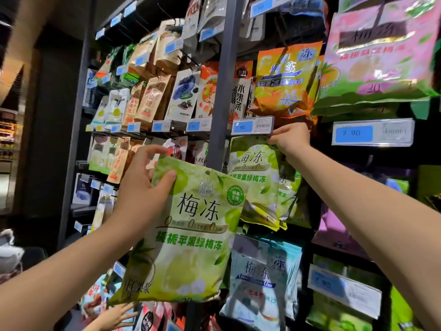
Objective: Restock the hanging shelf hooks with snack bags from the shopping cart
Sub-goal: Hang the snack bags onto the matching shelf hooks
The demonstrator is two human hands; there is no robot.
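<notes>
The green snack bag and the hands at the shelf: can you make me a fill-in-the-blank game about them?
1. The left hand holds a loose ____ snack bag by its top corner.
2. The right hand reaches up to the matching hanging bags just below a ____ price tag.
3. The number on that price tag reads ____.
4. The bags hanging above that tag are mostly ____.

Missing words: green; blue; 7.90; orange

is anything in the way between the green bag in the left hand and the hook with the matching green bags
Partly. The grey upright shelf post stands between the light green plum jelly snack bag in the left hand and the hanging green bags, whose top the right hand covers.
</notes>
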